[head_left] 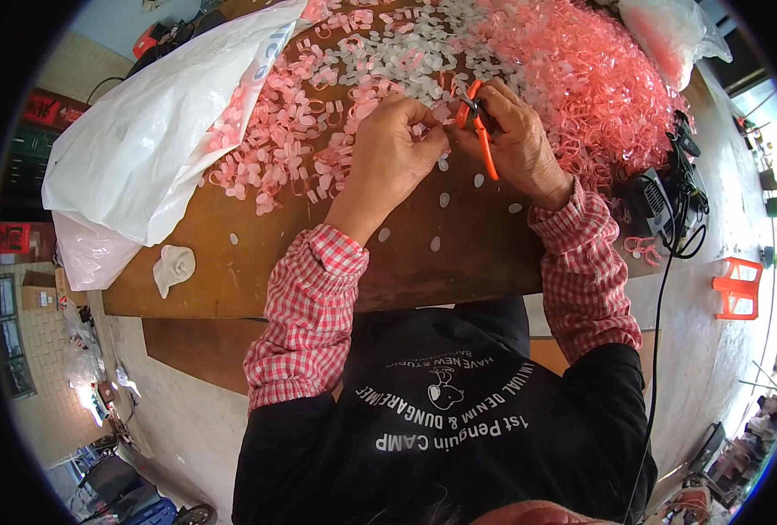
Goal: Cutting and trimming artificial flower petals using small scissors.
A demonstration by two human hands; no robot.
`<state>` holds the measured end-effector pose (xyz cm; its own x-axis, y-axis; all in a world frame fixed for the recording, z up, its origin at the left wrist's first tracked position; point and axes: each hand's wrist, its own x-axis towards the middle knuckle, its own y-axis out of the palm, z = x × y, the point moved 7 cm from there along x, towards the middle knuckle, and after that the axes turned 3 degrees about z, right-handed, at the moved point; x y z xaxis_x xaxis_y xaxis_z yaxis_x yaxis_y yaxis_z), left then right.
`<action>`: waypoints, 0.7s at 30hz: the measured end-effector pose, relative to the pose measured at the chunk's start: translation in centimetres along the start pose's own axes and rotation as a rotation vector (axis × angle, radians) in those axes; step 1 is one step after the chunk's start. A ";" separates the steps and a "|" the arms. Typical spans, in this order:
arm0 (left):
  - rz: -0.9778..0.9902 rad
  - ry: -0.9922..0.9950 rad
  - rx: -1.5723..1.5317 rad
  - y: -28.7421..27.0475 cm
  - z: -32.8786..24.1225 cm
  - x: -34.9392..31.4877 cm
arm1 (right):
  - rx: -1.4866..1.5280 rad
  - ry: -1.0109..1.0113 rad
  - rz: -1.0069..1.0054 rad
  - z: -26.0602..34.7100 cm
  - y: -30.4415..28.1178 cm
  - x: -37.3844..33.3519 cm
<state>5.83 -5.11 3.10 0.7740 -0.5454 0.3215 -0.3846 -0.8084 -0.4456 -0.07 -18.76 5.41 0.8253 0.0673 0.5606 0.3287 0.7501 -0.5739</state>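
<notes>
My left hand (395, 150) is closed at the fingertips on a small translucent pink plastic piece (442, 112). In my right hand (521, 140) is a pair of orange-handled nippers (486, 150), its jaws close beside that piece. Whether the jaws touch it, I cannot tell. Both hands are above the near-middle part of the brown table (318, 271). Beyond them lie loose translucent whitish discs (406, 48). A few pale oval discs (435, 244) are scattered on the wood below my hands. Flat pink pieces (270, 144) are spread to the left of my left hand.
A big heap of pink plastic pieces (581, 87) covers the right side. A white plastic bag (161, 122) lies at left, with a crumpled whitish cloth (174, 269) nearby. A dark device (651, 203) with black cables sits at the right edge. An orange stool (738, 289) stands on the floor.
</notes>
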 end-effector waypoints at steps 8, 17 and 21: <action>0.093 0.016 0.092 0.7 -1.1 -0.4 | -0.110 -0.096 0.063 0.3 -0.2 -0.2; 0.199 -0.121 -0.266 1.8 0.6 -0.4 | -0.023 -0.019 0.094 -0.1 -0.7 0.0; 0.172 -0.084 -0.152 1.4 0.6 -0.3 | -0.022 -0.050 0.147 -0.2 -0.8 0.0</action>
<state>5.36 -5.99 1.91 0.7269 -0.6631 0.1787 -0.5807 -0.7324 -0.3553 -0.24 -19.49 5.79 0.8418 0.2084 0.4979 0.2161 0.7152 -0.6647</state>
